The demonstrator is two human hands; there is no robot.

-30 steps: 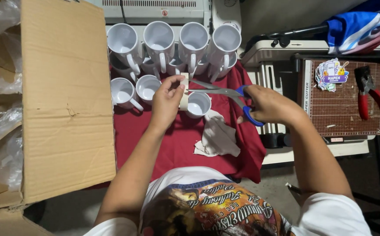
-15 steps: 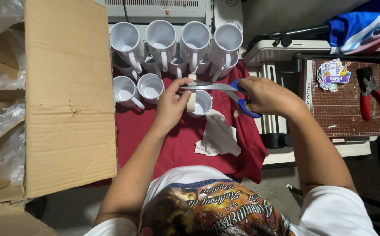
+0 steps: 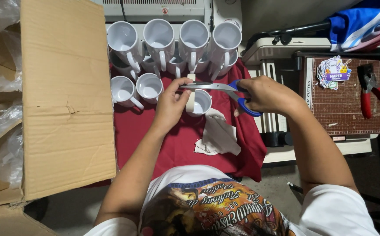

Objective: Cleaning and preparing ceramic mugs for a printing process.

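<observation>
Mid-cut: left hand (image 3: 171,105) pinching tape strip (image 3: 190,99), right hand (image 3: 262,94) gripping scissors (image 3: 218,88), blades across strip. Mugs (image 3: 172,41) waiting far; scraps (image 3: 218,135) near.

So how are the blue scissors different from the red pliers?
The blue-handled metal scissors are held in the right hand, above the red cloth; the red-handled pliers lie untouched on the brown gridded cutting mat. The scissors have long, thin blades; the pliers have a short, dark head. Both are hand tools with coloured handles.
</observation>
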